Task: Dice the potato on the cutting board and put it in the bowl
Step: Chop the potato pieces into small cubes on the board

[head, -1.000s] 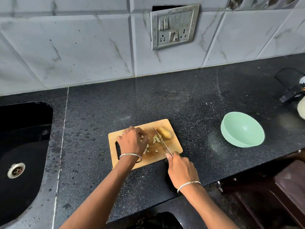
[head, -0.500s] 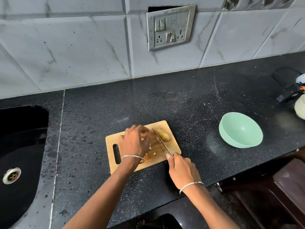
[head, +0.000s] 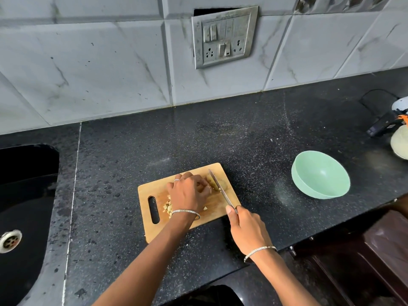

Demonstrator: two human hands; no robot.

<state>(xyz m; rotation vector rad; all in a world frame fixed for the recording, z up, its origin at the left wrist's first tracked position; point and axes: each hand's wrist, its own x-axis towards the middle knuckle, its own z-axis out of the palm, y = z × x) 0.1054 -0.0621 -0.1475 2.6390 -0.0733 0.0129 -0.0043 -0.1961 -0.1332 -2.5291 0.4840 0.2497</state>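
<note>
Gripping one yellowish potato chunk (head: 223, 184) on one rectangular wooden cutting board (head: 144, 195), left hand (head: 189, 193) has shifted right; right hand (head: 247, 226) clenches one steel knife (head: 225, 196) across it. One round mint-green bowl (head: 309, 191) stands well apart.

The counter (head: 220, 140) is black, speckled with fine white flecks; the wall tiles (head: 88, 62) are pale grey-white with dark marble veins; the cutting board (head: 150, 191) is light tan wood; the potato (head: 222, 184) pale yellow; the bowl (head: 320, 173) mint green; the knife (head: 220, 191) silver-bladed; the sink (head: 26, 195) black.
</note>
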